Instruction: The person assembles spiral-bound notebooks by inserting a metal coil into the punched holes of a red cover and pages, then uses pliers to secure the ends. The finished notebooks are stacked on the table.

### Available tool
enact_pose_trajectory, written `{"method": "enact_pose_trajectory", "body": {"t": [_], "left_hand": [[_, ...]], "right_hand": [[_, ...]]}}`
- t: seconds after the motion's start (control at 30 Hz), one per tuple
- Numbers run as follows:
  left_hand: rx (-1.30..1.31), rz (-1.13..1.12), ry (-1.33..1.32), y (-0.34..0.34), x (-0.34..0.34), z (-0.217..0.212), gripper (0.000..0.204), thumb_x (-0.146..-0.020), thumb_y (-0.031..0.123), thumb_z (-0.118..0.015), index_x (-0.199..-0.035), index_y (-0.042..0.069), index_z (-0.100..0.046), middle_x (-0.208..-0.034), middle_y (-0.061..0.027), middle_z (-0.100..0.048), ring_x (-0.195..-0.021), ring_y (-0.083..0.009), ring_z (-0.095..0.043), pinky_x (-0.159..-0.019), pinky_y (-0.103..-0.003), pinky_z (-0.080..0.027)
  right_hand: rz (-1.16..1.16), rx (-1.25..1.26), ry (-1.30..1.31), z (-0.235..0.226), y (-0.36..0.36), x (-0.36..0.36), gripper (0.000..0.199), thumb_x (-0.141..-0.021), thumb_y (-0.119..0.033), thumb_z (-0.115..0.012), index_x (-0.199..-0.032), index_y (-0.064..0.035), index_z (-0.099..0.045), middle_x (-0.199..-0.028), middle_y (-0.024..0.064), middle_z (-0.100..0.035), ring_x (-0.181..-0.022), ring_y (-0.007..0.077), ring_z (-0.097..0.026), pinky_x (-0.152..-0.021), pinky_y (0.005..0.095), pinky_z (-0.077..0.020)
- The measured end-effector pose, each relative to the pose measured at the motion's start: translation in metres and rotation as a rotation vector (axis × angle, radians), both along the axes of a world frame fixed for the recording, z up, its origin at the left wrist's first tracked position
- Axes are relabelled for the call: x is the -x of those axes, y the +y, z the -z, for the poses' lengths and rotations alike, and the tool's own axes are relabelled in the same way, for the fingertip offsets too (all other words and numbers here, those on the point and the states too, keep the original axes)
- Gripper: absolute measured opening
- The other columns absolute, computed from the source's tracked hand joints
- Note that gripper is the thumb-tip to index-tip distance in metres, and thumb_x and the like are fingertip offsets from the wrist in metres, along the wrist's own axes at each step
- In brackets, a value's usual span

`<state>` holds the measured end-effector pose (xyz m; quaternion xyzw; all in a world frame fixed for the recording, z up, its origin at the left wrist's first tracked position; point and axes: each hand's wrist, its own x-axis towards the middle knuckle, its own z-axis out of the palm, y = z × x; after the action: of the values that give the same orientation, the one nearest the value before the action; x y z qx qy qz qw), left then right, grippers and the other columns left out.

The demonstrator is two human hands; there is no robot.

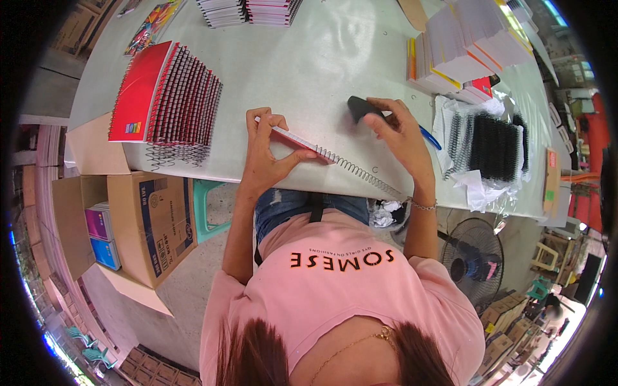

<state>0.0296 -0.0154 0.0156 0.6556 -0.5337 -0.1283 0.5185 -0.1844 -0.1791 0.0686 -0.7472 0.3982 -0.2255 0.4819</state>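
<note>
My left hand (265, 151) grips a thin notebook (296, 140), tilted on edge near the table's front edge, thumb on its red cover. A metal spiral wire (351, 168) runs through the notebook's near end and trails loose to the right, toward my right wrist. My right hand (400, 132) curls round a black tool (362, 109), its thumb and fingers closed on it. A blue curved part (429, 137) shows on the other side of that hand, in line with the tool. My palm hides the middle, so its exact kind is unclear.
Red spiral notebooks (183, 96) stand stacked at left, with more notebooks (248, 11) at the far edge. Unbound page blocks (450, 55) stand at far right. Black coils (492, 147) lie on white wrapping nearer. An open carton (151, 225) and a fan (475, 257) flank me below.
</note>
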Motion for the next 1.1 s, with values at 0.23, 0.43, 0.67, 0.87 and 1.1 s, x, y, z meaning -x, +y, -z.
{"method": "enact_pose_trajectory", "body": {"t": [0.23,0.43,0.67,0.87,1.1], "left_hand": [[0.016,0.039,0.026,-0.007,0.008,-0.002,0.071,-0.058,0.022,-0.094,-0.110,0.010,-0.048,-0.113,-0.0100,-0.039,-0.113,-0.0266,-0.043,-0.099,-0.038,-0.037],[0.035,0.032,0.022,-0.007,0.010,-0.001,0.069,-0.057,0.022,-0.094,-0.108,0.010,-0.048,-0.113,-0.0100,-0.040,-0.111,-0.0259,-0.044,-0.098,-0.036,-0.037],[0.019,0.029,0.034,-0.008,0.010,-0.002,0.068,-0.058,0.022,-0.094,-0.108,0.010,-0.049,-0.114,-0.0103,-0.041,-0.111,-0.0260,-0.045,-0.099,-0.036,-0.037],[0.047,0.032,0.038,-0.007,0.010,0.000,0.066,-0.058,0.020,-0.093,-0.107,0.010,-0.050,-0.114,-0.0105,-0.042,-0.112,-0.0264,-0.045,-0.099,-0.037,-0.038],[0.052,0.018,0.016,-0.009,0.009,0.001,0.062,-0.060,0.021,-0.094,-0.105,0.009,-0.052,-0.109,-0.0100,-0.045,-0.110,-0.0269,-0.048,-0.093,-0.038,-0.042]], "right_hand": [[0.136,-0.113,-0.062,0.013,0.001,0.010,0.024,-0.106,-0.024,-0.049,-0.105,-0.0021,-0.058,-0.072,0.0042,-0.061,-0.052,0.0127,-0.056,-0.055,0.0275,-0.0464],[-0.126,0.179,0.370,0.009,0.015,0.035,0.029,-0.095,-0.013,-0.061,-0.121,-0.0048,-0.051,-0.084,0.0140,-0.065,-0.073,0.0316,-0.064,-0.071,0.0362,-0.0513],[-0.293,0.339,0.043,0.010,0.017,0.019,0.037,-0.083,0.002,-0.067,-0.117,-0.0059,-0.056,-0.112,0.0114,-0.060,-0.091,0.0280,-0.061,-0.076,0.0358,-0.0493],[0.081,0.109,0.085,0.013,0.014,0.018,0.031,-0.083,0.000,-0.067,-0.110,-0.0037,-0.051,-0.103,0.0134,-0.053,-0.092,0.0269,-0.056,-0.080,0.0360,-0.0467],[-0.181,0.393,0.253,0.001,0.013,0.032,0.048,-0.075,-0.018,-0.083,-0.107,-0.0049,-0.050,-0.134,0.0155,-0.049,-0.122,0.0316,-0.049,-0.099,0.0386,-0.0434]]}}
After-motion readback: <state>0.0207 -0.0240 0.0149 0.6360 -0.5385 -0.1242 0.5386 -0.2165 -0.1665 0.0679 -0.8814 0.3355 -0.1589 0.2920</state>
